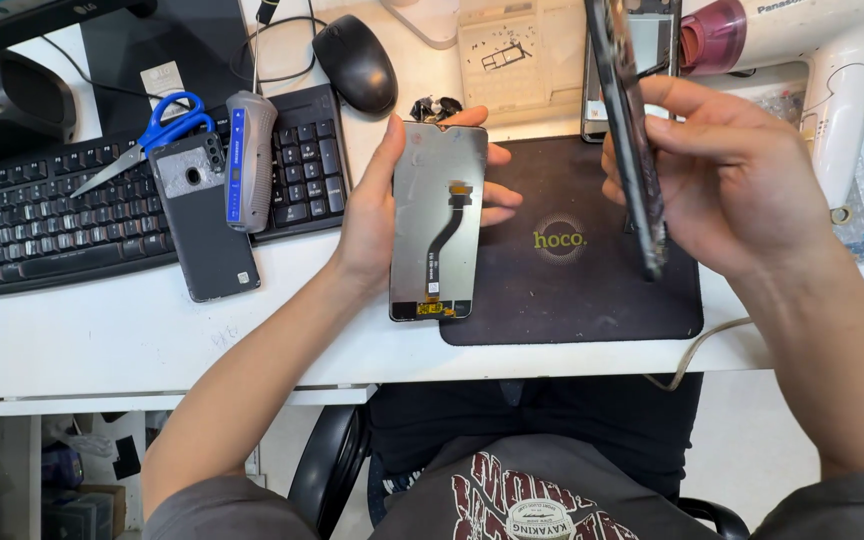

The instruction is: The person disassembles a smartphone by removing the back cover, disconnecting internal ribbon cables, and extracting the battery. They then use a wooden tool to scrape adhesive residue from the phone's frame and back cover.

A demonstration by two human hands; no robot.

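The person sits at a white tabletop (102, 340) with a phone part in each hand. The left hand (372, 205) holds a replacement screen panel (439, 220) back side up, its grey backing and black flex cable facing the camera; the thumb runs along the panel's left edge and the fingers (500, 190) curl around the right edge, so it is clamped edgewise. Its long axis runs away from the person, the lower end hanging over the edge of a black work mat (572, 290). The right hand (732, 175) holds a dark phone frame (632, 130) turned on edge, the long axis nearly upright in the view and leaning slightly, with the fingers wrapped across it and the thumb behind; how firmly it is pinched is hard to tell from this angle. The frame sits to the right of the panel and a little above it, the two parts well apart with bare mat between them. To the left lie a black keyboard (52, 220), blue-handled scissors (157, 130), a grey and blue electric screwdriver (249, 160) and a dark phone back cover (202, 220) resting partly on the keys. A black mouse (355, 62) sits beyond, and a white hair dryer (822, 70) lies at the far right.
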